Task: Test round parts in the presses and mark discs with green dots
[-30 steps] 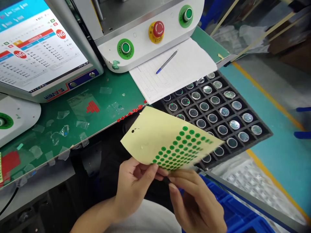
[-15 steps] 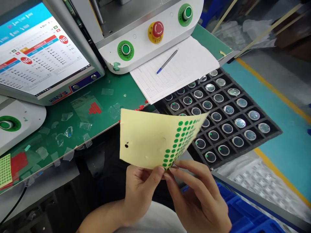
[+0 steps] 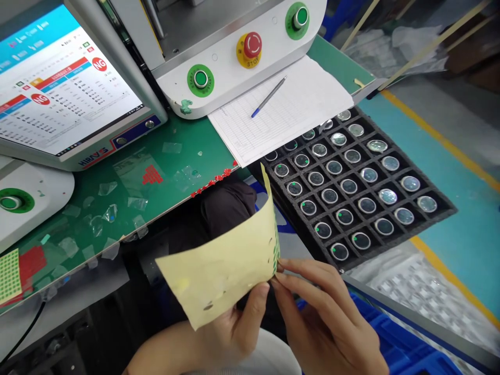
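My two bare hands meet at the fingertips, both in a pinch.
My bare left forearm slants in from the lower left, and my bare left hand points its straight thumb up and to the right; most of its fingers are hidden. My bare right hand rises from the lower right, back towards me, two long fingers reaching left, slightly bent, their tips close to its thumb. The left thumb tip sits just beside the right fingertips; I cannot tell whether they touch.
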Demonstrator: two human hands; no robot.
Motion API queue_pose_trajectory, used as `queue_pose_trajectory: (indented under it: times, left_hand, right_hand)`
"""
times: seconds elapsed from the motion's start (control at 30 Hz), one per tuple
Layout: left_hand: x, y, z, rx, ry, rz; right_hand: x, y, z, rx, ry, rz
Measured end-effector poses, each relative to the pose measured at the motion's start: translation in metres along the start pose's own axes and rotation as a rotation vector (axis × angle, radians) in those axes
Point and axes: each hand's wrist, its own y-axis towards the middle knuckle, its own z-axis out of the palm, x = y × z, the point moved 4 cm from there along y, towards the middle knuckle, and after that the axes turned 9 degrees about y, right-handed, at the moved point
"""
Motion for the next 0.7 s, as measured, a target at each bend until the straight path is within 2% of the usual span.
queue_pose_trajectory:
  times: [0.1,0.3,0.53,0.6,0.67,0.7]
  left_hand:
    - [-0.005,0.004,-0.004,0.017,0.085,0.05]
    - [-0.01,0.006,-0.006,-0.021,0.156,0.096]
    - [0.009,-0.008,0.007,0.038,0.051,0.002]
    - [0.014,-0.006,0.009,0.041,0.023,0.022]
    - [0.017,0.001,0.005,-0.061,0.025,0.051]
    - [0.017,0.005,0.002,-0.147,0.035,0.061]
  right_hand:
    - [0.0,-0.002,0.0,-0.003,-0.017,-0.008]
    - [-0.005,-0.002,0.002,-0.038,0.024,-0.026]
    - [0.002,-0.008,-0.003,0.066,-0.1,-0.065]
    - [-0.016,-0.011,-0.013,-0.029,-0.137,-0.032]
    - [-0.06,-0.01,-0.034,-0.281,-0.183,0.107]
    - [-0.092,-0.01,-0.048,-0.458,-0.206,0.234]
